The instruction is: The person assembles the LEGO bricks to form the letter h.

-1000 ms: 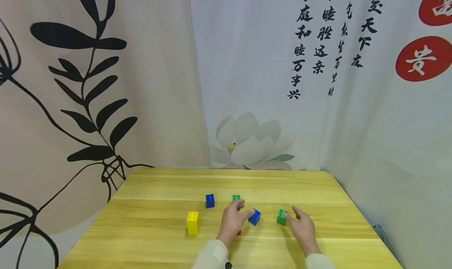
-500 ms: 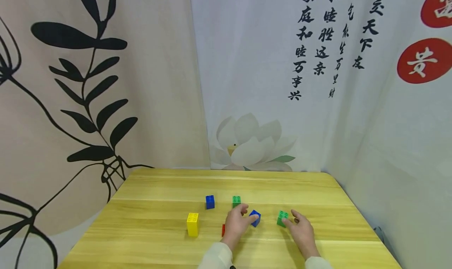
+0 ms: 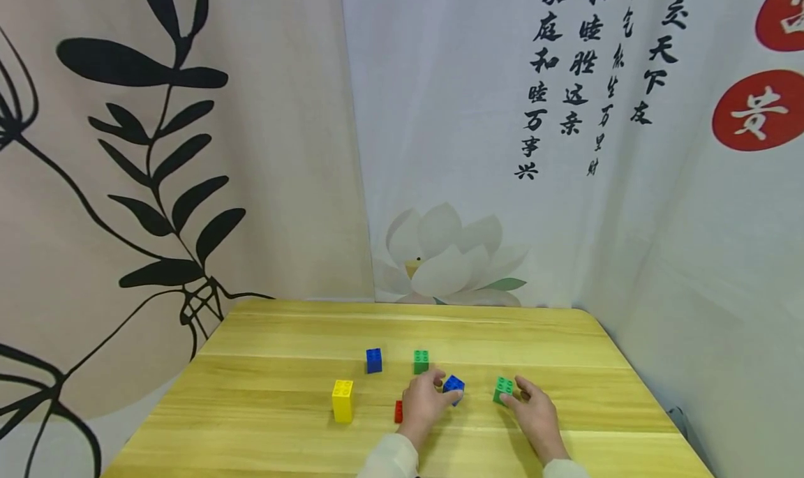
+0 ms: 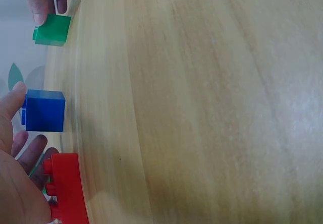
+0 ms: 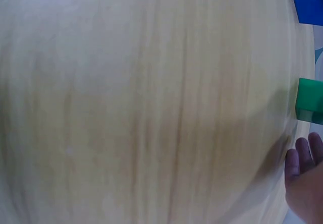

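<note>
In the head view my left hand (image 3: 425, 402) is over the table beside a blue building block (image 3: 453, 385). Its thumb points across the block's near side, with the fingers spread apart behind; whether they touch it I cannot tell. My right hand (image 3: 534, 415) is beside a green building block (image 3: 503, 389), thumb at the near edge and forefinger apart on the right. The right wrist view shows a gap between its other fingers and the green block (image 5: 310, 100). A red block (image 4: 69, 188) lies next to my left hand, partly hidden by it in the head view.
Farther back on the wooden table (image 3: 283, 331) stand another blue block (image 3: 373, 360) and another green block (image 3: 421, 361). A tall yellow block (image 3: 343, 401) is left of the red one. Printed curtains (image 3: 301, 185) hang behind the table.
My left hand has shifted right and nearer to me, uncovering the red block and the far green block. My right hand has moved slightly toward me and left. The blocks stay put.
</note>
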{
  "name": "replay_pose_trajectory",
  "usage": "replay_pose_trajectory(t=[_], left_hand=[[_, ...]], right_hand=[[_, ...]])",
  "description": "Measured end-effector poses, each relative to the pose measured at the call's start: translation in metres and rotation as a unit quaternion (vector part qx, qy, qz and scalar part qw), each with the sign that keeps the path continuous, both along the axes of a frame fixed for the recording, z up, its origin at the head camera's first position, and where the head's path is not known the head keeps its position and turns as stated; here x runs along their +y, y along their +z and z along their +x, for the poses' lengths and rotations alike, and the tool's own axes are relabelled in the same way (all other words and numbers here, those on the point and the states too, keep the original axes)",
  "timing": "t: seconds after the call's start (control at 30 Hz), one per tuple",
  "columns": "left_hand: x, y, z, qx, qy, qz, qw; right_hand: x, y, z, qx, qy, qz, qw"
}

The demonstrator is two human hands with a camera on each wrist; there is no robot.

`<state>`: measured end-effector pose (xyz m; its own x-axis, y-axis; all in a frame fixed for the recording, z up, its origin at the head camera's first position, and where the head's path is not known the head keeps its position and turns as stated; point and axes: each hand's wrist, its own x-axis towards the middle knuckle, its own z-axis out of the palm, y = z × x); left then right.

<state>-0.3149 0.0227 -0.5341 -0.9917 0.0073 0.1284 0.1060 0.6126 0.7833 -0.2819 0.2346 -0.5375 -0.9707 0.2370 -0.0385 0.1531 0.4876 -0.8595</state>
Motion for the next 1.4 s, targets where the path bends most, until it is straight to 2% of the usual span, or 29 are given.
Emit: replay_pose_trajectory(t=[0.33, 0.47, 0.73, 1.0, 1.3, 1.4], left_hand=[[0.002, -0.005, -0.001, 0.029, 0.002, -0.030, 0.9991], [0.003, -0.009, -0.003, 0.027, 0.008, -0.040, 0.9988], [0.005, -0.011, -0.002, 0.045, 0.010, -0.035, 0.9983], [-0.001, 0.000, 0.002, 0.049, -0.005, -0.019, 0.9986], [-0.015, 0.008, -0.008, 0.015, -0.017, 0.012, 0.9997], [-0.021, 0.012, -0.010, 0.029, -0.030, 0.020, 0.9989]], right_hand=[[0.000, 0.000, 0.003, 0.001, 0.007, -0.016, 1.000], [0.000, 0.000, 0.003, 0.001, 0.005, -0.019, 1.000], [0.001, -0.003, 0.002, 0.006, -0.007, -0.025, 1.000], [0.005, -0.009, 0.003, 0.011, 0.002, -0.019, 1.000], [0.006, -0.011, 0.004, 0.023, 0.019, -0.008, 1.000], [0.004, -0.010, 0.004, 0.024, 0.022, -0.012, 0.999]])
